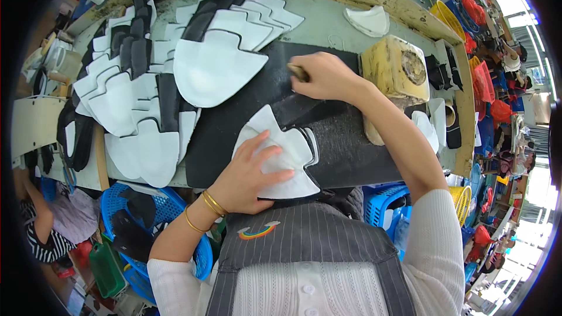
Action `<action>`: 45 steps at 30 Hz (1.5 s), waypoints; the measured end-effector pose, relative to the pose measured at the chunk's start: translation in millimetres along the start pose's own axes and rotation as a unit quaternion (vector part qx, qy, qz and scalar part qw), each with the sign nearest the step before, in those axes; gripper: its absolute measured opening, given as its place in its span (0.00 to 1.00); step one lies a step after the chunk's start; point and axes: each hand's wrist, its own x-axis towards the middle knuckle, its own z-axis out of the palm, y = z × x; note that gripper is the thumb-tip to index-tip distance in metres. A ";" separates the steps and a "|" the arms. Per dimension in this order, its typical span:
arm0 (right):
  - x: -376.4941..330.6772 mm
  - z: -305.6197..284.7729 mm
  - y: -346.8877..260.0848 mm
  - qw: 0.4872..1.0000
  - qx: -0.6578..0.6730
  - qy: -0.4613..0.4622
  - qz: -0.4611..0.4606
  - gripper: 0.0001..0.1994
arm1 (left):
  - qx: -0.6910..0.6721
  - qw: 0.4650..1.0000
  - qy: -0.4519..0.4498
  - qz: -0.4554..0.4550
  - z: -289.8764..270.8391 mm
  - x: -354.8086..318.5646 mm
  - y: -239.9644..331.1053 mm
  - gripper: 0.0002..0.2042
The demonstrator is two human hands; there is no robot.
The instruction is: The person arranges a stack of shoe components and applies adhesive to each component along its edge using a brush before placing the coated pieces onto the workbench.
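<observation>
Left hand [249, 169] lies flat, fingers spread, pinning the white cut piece [280, 155] on the black mat [351, 146]. Right hand [322, 76], at one o'clock, fingers pinched on a small brush [298, 72] (glue block [398, 73] beside). Looks like gluing; next stroke needs the brush brought back accurately.

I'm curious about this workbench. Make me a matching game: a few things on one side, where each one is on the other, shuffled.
Things:
1. white cut piece
2. brush
3. yellow block
4. blue basket

Places:
A. under the bench edge, lower left
B. pinched in the right hand
C. pressed flat under the left hand
D. standing on the bench, to the right of the right hand

Pairs: 1-C, 2-B, 3-D, 4-A
</observation>
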 end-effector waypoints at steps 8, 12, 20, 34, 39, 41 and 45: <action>-151.9 -60.1 -12.4 0.871 0.326 0.339 0.141 0.05 | 0.051 0.976 0.201 0.060 -43.3 2.3 36.3 0.19; -199.6 -55.8 -20.9 0.829 0.357 0.391 0.180 0.03 | 0.238 0.937 0.253 0.031 -70.7 -11.6 35.4 0.19; -194.1 -11.5 -2.6 0.831 0.291 0.382 0.281 0.10 | 0.167 0.984 -0.059 -0.010 -31.8 2.4 20.2 0.32; -158.1 -29.2 -2.5 0.938 0.117 0.260 0.195 0.08 | 0.161 0.987 -0.007 -0.007 8.1 14.6 13.1 0.32; -195.1 -42.5 -23.6 0.942 -0.079 0.222 0.240 0.10 | 0.115 0.993 -0.025 0.008 0.4 -0.7 9.2 0.31; -218.3 -44.9 -13.0 0.917 -0.039 0.318 0.240 0.08 | 0.100 0.994 -0.038 0.010 4.2 -3.0 5.5 0.32; -217.5 -55.3 -29.2 0.749 0.383 0.466 0.273 0.06 | 0.121 0.992 -0.020 0.010 1.2 -2.0 16.4 0.31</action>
